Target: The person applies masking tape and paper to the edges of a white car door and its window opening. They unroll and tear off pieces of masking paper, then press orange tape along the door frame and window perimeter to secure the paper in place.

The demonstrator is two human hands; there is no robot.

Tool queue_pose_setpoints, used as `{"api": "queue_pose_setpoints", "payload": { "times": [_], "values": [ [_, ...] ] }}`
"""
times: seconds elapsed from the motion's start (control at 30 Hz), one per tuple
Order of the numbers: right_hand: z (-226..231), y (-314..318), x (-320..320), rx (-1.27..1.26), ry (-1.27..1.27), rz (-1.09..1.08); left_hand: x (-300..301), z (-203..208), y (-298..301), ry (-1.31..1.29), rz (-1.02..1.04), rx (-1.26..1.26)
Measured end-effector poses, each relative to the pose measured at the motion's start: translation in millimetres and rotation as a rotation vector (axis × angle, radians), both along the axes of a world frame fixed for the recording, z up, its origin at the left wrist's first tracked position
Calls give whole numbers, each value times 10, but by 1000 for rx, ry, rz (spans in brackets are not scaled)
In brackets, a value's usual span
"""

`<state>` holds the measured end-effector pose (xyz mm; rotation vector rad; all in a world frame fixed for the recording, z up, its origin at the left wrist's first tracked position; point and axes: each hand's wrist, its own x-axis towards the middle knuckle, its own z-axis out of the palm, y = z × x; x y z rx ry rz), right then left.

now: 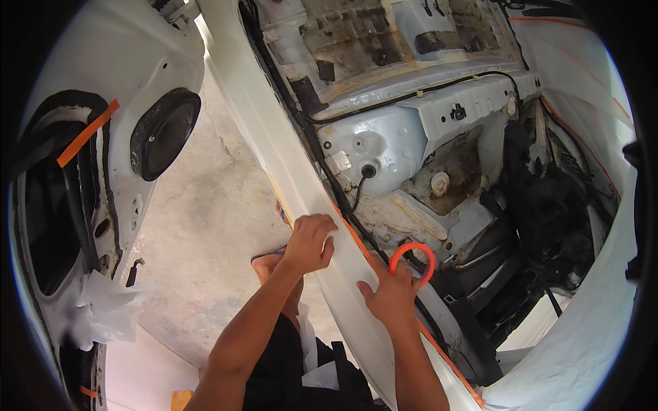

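My right hand (392,296) grips a roll of orange tape (429,255) above the inner edge of a white door sill (349,291). Its thumb sticks out to the left, over the sill. A strip of orange tape (449,357) runs along that inner edge, passing near the right hand. Farther up the sill, my left hand (308,244) rests on the white surface with its thumb apart from bent fingers; I see nothing in it.
An opened white car door (154,58) with a round black speaker (166,135) stands at left. Right of the sill is a stripped car floor with a black cable (358,195), black seat belt parts and a dark bundle (548,212). Pale plastic sheeting (582,342) hangs at far right.
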<state>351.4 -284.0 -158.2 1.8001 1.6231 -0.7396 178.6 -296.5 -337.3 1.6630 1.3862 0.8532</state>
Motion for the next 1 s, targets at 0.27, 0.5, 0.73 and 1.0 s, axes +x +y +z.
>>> {"api": "queue_pose_setpoints", "payload": {
  "times": [0.27,0.5,0.73,1.0],
  "values": [
    [-297,68,-114,6,-17,57,119,-97,111,134,-319,82],
    [-207,263,66,-27,6,-93,-224,-325,483,122,-147,87],
    [-229,138,-10,-79,-4,28,-176,-328,427,263,-461,142],
    [-172,136,-18,-85,8,-104,-304,-435,816,136,-167,43]
  ]
}}
